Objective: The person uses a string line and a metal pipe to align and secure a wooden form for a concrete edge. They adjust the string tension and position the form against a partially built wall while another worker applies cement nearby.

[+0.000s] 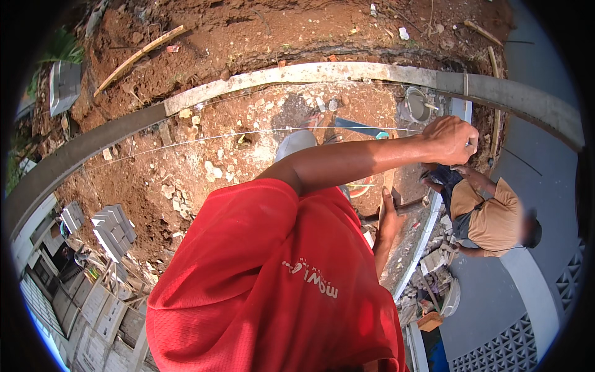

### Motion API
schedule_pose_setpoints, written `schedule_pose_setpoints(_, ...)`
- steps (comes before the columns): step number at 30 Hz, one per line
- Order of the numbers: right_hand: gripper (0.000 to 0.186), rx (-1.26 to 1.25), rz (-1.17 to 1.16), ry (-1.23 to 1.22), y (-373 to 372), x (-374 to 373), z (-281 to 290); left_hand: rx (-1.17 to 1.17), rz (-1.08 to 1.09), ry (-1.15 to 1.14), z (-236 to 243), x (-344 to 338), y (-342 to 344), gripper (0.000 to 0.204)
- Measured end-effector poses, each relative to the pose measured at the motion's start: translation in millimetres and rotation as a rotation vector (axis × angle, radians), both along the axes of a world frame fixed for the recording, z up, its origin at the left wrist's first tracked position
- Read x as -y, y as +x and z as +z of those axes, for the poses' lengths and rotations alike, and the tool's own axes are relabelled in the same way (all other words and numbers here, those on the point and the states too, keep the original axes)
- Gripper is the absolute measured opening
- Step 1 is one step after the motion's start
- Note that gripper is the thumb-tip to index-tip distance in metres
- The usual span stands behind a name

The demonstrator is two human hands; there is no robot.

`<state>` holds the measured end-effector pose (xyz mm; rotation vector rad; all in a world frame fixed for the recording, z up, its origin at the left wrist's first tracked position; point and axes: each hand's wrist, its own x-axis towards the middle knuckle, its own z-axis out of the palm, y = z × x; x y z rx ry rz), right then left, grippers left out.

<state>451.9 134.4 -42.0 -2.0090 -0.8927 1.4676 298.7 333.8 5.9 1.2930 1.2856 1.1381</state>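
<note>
My left arm reaches across to the right, and my left hand is closed in a fist above the co-worker. A small pale-blue bit shows at its fingers; what it is I cannot make out. A thin white string runs from the left over the soil toward this hand; whether the fist grips it is unclear. Lower down, beside my red shirt, my right hand is closed around a dark rod-like tool, which sticks out on both sides. A strip of wood lies just beyond that hand.
A co-worker in a tan shirt bends close on the right. A curved-looking concrete beam crosses ahead. A bucket and a blue-green handsaw lie beyond my arm. Grey blocks are stacked left; rubble lies right.
</note>
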Motion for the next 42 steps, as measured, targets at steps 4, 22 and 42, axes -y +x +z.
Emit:
schedule_pose_setpoints(4, 0.046, 0.058, 0.06, 0.025, -0.1, 1.9, -2.8, -0.005, 0.01, 0.0, 0.8, -2.2, -4.2, 0.013)
schedule_pose_setpoints(22, 0.054, 0.039, -0.051, 0.03, -13.8, 2.8, -5.6, -0.001, -0.046, -0.016, 4.0, -5.9, -11.9, 0.014)
schedule_pose_setpoints(42, 0.045, 0.03, -0.033, 0.053, -12.0, 6.6, -10.8, 0.027, -0.05, 0.012, -0.1, -11.0, -5.8, 0.014)
